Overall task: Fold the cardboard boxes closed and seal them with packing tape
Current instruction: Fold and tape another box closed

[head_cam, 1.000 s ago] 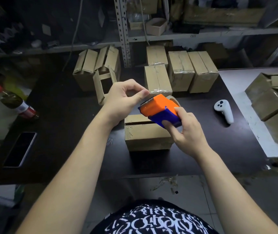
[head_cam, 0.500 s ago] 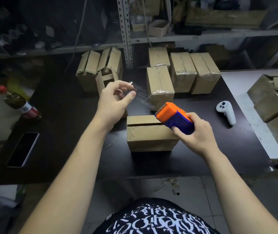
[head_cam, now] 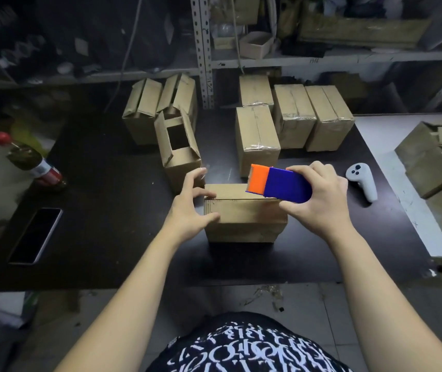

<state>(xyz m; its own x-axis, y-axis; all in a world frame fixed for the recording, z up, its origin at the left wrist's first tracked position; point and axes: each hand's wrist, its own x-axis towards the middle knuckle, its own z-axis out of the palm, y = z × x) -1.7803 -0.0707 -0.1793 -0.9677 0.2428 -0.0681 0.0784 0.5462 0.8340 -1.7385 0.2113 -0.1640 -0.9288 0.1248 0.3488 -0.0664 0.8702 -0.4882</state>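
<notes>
Take the plain brown corrugated cardboard box (head_cam: 244,221) under your hands as the mark. It sits on the matte black table (head_cam: 112,210), near that table's front edge. Bare dark surface lies open to its left as far as a dark-screened phone (head_cam: 36,234) and a red-capped dark bottle (head_cam: 32,162). Behind it the room is tighter: an open-topped cardboard carton (head_cam: 178,151) stands just beyond its left rear corner, and a cluster of taped cardboard cartons (head_cam: 257,138) stands behind its right half. To its right a white plastic handheld controller (head_cam: 363,181) lies near the edge where a pale tabletop (head_cam: 402,189) begins. The box's flaps are folded down flat, and corrugated ribbing shows along its left end. Your left hand (head_cam: 187,208) is spread wide at that left end, fingertips on the top edge and thumb against the front face. Your right hand (head_cam: 319,202) grips a smooth orange-and-blue plastic tape dispenser (head_cam: 279,185) over the box's right rear part, with its orange toothed end pointing left. You cannot tell whether it touches the cardboard.
</notes>
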